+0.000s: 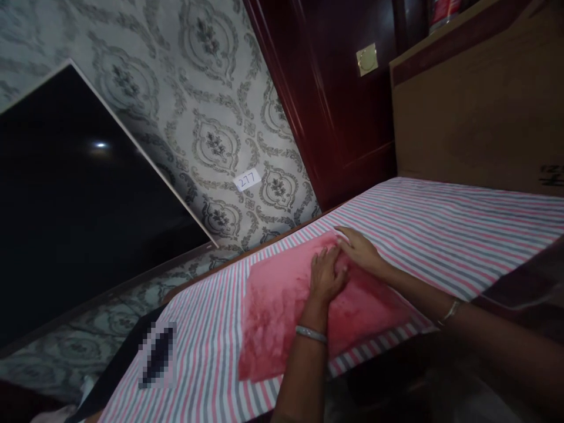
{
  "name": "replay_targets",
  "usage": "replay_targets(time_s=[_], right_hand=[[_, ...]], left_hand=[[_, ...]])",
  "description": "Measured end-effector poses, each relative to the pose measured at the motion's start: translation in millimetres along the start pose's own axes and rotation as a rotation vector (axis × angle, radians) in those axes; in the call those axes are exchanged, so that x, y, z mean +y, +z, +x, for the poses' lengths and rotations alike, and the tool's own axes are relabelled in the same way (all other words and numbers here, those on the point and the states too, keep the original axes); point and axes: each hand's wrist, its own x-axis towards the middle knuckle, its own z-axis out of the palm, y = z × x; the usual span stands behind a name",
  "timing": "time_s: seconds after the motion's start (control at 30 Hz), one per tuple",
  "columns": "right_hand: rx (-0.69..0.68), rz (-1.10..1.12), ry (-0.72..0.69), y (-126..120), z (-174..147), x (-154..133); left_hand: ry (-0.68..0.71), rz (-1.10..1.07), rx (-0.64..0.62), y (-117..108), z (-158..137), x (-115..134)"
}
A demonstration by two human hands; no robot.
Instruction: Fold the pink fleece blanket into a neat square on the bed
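A flat pink-red rectangular piece [273, 311], sheet-like with darker red blotches and a slight sheen, lies on a striped cloth. I cannot tell whether it is folded fabric or a plastic packet. My left hand [326, 276] rests palm down on its upper middle, fingers spread and holding nothing. At its far right corner is my right hand [361, 249], with fingers stretched out and the thumb apart, touching the edge close to my left fingertips. Bracelets show on both wrists.
The pink, grey and white striped cloth [440, 229] covers the table. A pixelated dark object [156, 355] lies at its left end. A large cardboard box [480, 111] stands at the back right. A dark screen [88, 188] is at left, before the patterned wall [215, 141].
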Motion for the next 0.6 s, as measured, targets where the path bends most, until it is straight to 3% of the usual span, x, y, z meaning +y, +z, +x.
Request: replay_targets(time_s=[0.13,0.23,0.33,0.47,0.6], right_hand=[[-0.141,-0.013,-0.131,15,-7,-25],[-0.217,-0.05,-0.136,26,-16,-22],[-0.243,-0.205,-0.098,33,-35,-5],[-0.213,-0.369,-0.092,40,-62,18],[-0.182,-0.305,-0.141,44,-69,33]], left_hand=[[-0.191,-0.03,0.119,-29,2,2],[-0.304,0.099,0.074,-68,-13,-7],[-0.468,0.304,-0.015,-98,-46,-29],[-0.687,0.409,-0.132,-102,-88,-62],[-0.693,0.369,-0.112,-91,-100,-76]])
